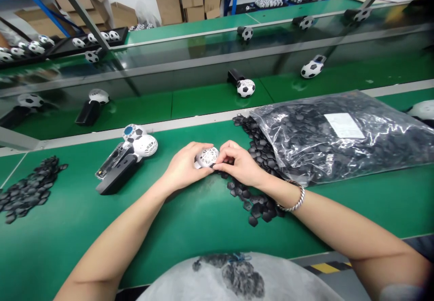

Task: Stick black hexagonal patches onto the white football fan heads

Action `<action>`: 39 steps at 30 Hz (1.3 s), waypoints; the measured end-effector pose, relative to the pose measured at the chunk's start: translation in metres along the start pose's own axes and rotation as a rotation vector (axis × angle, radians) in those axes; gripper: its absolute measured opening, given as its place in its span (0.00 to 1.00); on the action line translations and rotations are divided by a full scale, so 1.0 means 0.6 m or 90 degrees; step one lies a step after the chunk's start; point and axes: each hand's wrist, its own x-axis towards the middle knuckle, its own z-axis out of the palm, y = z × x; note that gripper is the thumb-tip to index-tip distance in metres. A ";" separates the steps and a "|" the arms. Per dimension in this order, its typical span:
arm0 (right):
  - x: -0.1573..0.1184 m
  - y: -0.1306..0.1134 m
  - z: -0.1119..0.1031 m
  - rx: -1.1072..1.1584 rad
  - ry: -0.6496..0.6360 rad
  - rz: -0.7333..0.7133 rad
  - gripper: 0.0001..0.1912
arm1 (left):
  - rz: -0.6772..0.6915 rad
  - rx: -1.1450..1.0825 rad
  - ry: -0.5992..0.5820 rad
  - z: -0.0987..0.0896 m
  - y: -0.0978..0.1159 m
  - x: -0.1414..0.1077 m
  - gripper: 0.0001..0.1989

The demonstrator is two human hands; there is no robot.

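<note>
A white ball shell with a web of openings (208,157) is between my hands above the green table. My left hand (187,166) wraps its fingers and thumb round the shell's left side. At its right edge, my right hand (238,163) pinches with thumb and forefinger; a small dark bit shows by the fingertips, too small to make out. Black pentagon pieces (259,206) lie loose beside and below my right hand, spilling from a clear plastic bag (305,143) full of them.
Left of my hands lie a white ball unit (145,145) and a black handle (117,174). Another pile of black pieces (30,188) is at the far left. Beyond the metal rail, a green conveyor (200,96) carries ball units, one of them (246,88) straight ahead.
</note>
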 end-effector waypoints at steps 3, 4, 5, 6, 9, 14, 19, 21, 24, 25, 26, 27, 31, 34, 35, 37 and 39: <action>0.002 -0.003 -0.001 0.001 -0.017 0.003 0.05 | -0.003 -0.029 -0.009 -0.002 0.001 0.000 0.26; 0.002 -0.005 -0.001 -0.001 -0.023 -0.001 0.05 | -0.001 -0.037 -0.015 -0.003 0.001 0.000 0.27; 0.003 -0.007 -0.001 -0.004 -0.031 -0.006 0.05 | 0.001 -0.044 -0.021 -0.003 0.001 0.000 0.28; 0.003 -0.008 -0.001 -0.007 -0.040 -0.009 0.05 | 0.001 -0.049 -0.024 -0.004 0.001 0.001 0.28; 0.001 -0.009 -0.002 -0.004 -0.050 -0.001 0.04 | -0.003 -0.050 -0.018 -0.004 0.000 0.001 0.27; -0.004 -0.005 0.003 0.017 -0.030 0.013 0.04 | 0.008 -0.035 -0.024 -0.005 0.002 -0.001 0.25; -0.001 -0.009 0.000 -0.014 -0.022 0.027 0.05 | 0.035 -0.017 -0.009 -0.003 -0.001 -0.001 0.24; 0.005 -0.005 -0.013 -0.001 -0.040 0.047 0.06 | 0.047 -0.012 -0.019 -0.002 -0.002 -0.002 0.24; 0.012 0.007 -0.040 -0.050 -0.056 0.047 0.05 | 0.027 0.044 -0.041 -0.005 0.000 -0.003 0.31; 0.013 0.011 -0.048 -0.104 -0.062 0.036 0.05 | 0.020 0.077 -0.043 -0.006 0.001 -0.002 0.32; 0.014 0.014 -0.053 -0.169 -0.074 0.025 0.05 | 0.018 0.113 -0.041 -0.008 0.003 -0.002 0.31; 0.014 0.016 -0.056 -0.233 -0.094 0.016 0.05 | 0.022 0.147 -0.038 -0.011 0.005 -0.001 0.30; 0.015 0.012 -0.048 -0.392 -0.165 0.022 0.07 | 0.069 0.240 -0.049 -0.015 0.004 0.006 0.32; 0.018 0.008 -0.040 -0.423 -0.176 0.073 0.06 | 0.117 0.254 -0.059 -0.013 -0.005 0.010 0.36; 0.020 0.008 -0.040 -0.421 -0.177 0.091 0.06 | 0.118 0.250 -0.050 -0.011 -0.009 0.011 0.36; 0.020 0.009 -0.044 -0.403 -0.184 0.106 0.06 | 0.096 0.236 -0.024 -0.009 -0.014 0.012 0.35; 0.018 0.010 -0.052 -0.374 -0.188 0.088 0.04 | 0.076 0.219 -0.006 -0.006 -0.017 0.011 0.34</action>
